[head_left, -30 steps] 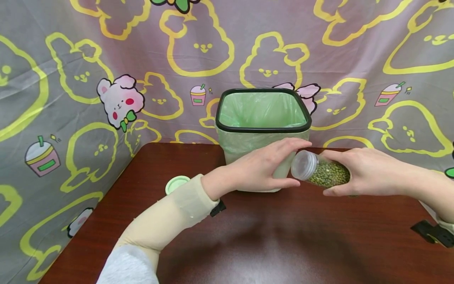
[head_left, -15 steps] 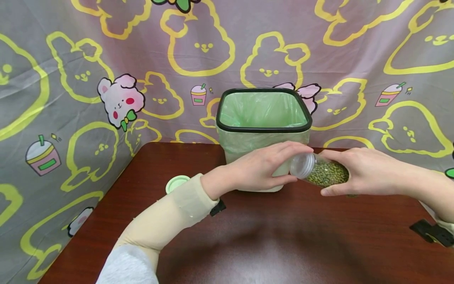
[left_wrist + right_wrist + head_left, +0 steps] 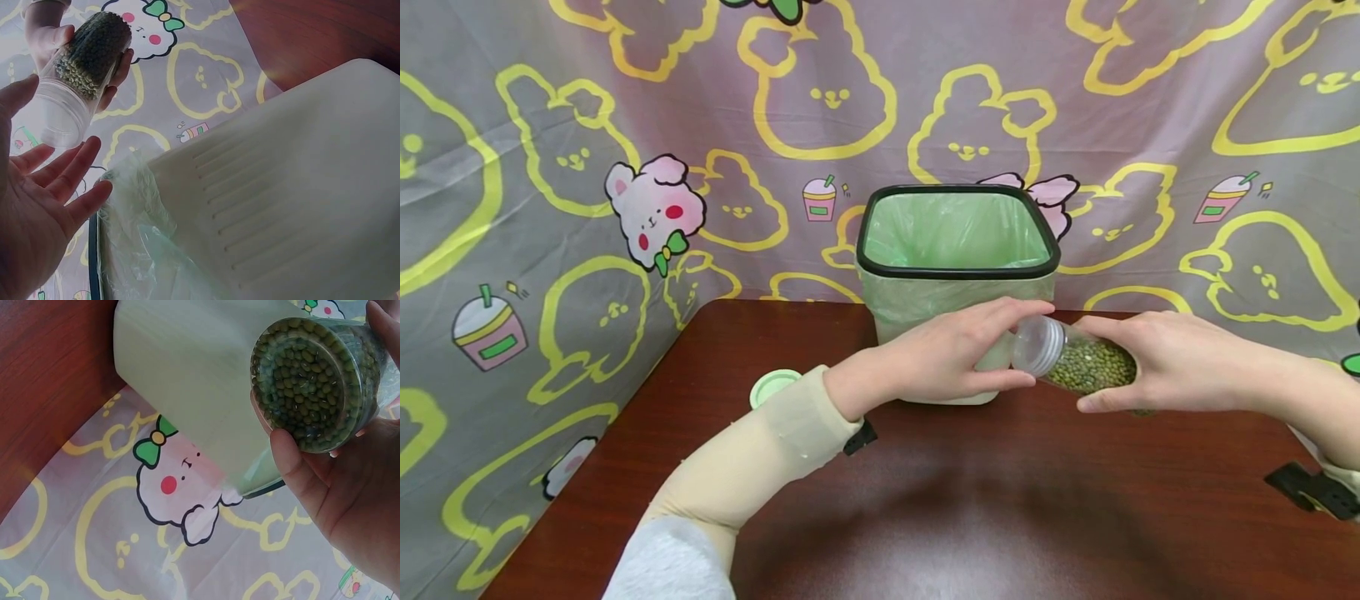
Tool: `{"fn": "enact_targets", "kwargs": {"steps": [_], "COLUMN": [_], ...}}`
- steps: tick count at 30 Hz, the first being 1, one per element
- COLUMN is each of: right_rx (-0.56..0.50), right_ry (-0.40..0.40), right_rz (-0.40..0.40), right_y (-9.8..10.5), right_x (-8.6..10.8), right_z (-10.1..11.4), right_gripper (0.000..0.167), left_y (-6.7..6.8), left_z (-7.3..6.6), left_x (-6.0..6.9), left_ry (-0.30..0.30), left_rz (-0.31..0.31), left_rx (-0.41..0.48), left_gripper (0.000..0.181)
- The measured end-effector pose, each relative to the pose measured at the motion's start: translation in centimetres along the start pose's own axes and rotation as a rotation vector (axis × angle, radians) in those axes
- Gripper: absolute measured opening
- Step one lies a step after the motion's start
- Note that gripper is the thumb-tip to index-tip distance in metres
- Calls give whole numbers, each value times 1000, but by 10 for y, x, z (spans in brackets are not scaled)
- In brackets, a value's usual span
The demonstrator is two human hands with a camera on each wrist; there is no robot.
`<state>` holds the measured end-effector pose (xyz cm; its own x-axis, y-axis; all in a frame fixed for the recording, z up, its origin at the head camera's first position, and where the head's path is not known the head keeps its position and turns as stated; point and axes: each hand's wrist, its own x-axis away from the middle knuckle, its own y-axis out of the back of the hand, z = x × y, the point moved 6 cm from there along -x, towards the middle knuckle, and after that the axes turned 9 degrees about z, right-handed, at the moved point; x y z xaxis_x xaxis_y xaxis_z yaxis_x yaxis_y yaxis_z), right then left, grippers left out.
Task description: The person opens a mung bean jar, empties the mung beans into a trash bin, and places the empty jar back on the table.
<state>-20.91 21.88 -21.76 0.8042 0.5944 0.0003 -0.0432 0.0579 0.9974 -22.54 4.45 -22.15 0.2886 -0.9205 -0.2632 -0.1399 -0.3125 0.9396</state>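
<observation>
A clear jar of green mung beans is held in the air in front of the bin, tilted with its clear ribbed end to the left. My right hand grips its body from the right, and in the right wrist view the base of the jar faces the camera, packed with beans. Around the clear end, my left hand spreads its thumb and fingers. The left wrist view shows those fingers extended beside the jar's end; whether they touch it I cannot tell. Nor can I tell whether that end is capped.
A pale bin with a black rim and green liner bag stands at the table's back. On the brown table, a light green round lid lies left of it, partly behind the left forearm. Patterned curtains hang behind and at left.
The jar and right hand have shifted very slightly left, towards my left hand. My left fingers closed in a little around the clear end, then spread again.
</observation>
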Motion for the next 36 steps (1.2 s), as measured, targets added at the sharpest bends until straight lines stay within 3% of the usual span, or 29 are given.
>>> {"fn": "enact_targets", "kwargs": {"steps": [4,9,18,26,36], "right_rx": [2,10,-1,0,-15], "right_ry": [8,15,11,9,13], "right_rz": [-6,-10,6,8,23], "right_y": [0,0,0,0,-2], "right_x": [0,-1,-1,-1,-1], "right_z": [1,1,2,1,2], "right_gripper": [62,63,65,69,63], "left_y": [1,4,2,0,-4], "left_z": [1,-2,-5,-2,7], "left_x": [0,0,0,0,0], "left_ry": [-5,-81,-127,-39,123], "left_rz": [6,-19,1,31,126], "left_rx": [9,13,-14,-27,35], "left_gripper": [72,72,57,62,74]}}
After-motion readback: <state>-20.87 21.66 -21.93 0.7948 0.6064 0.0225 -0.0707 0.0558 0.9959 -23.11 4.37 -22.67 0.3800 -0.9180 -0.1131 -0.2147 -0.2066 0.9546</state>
